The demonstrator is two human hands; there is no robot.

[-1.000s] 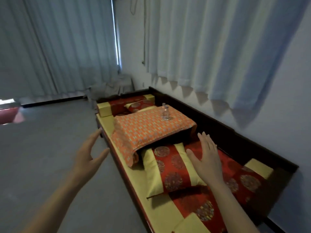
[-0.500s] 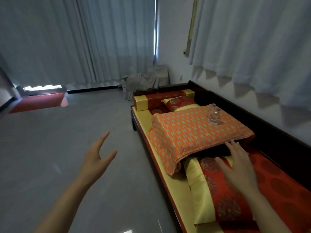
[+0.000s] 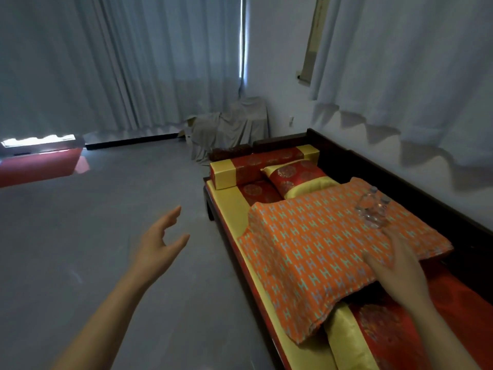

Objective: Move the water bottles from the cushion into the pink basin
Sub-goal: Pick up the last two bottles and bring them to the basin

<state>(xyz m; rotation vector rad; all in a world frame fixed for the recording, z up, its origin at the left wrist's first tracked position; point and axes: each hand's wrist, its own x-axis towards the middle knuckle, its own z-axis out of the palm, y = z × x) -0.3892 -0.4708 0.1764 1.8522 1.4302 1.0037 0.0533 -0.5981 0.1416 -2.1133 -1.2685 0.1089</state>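
From my seat at the far end of the feed I see the water bottles [image 3: 372, 210] standing upright and close together on the orange patterned cushion [image 3: 314, 252], near its far right corner. They are clear and small. I can make out two caps, but the cluster is too blurred for a firm count. The cushion lies across a dark wooden bench [image 3: 400, 169] that runs along the wall, on top of a yellow seat pad [image 3: 229, 204]. Its near edge overlaps a yellow and red pillow [image 3: 373, 335]. My right hand [image 3: 398, 271] is stretched out over the near right part of the cushion with the fingers straight and spread, gripping nothing. The fingertips point at the bottles and are near them but short of them. The hand is smeared by motion, so I cannot tell whether the palm touches the fabric. My left hand [image 3: 157, 244] hangs over the grey floor [image 3: 106, 222], well apart from the bench, with loose parted fingers and the thumb out, holding nothing. At the far end of the bench a red and yellow bolster [image 3: 266, 164] lies crosswise, and a small red pillow [image 3: 296, 176] leans just in front of it. Pale curtains [image 3: 133, 62] cover the far wall. A grey cloth [image 3: 232, 124] is draped over something in the corner, and a red mat [image 3: 40, 166] lies at the left edge.
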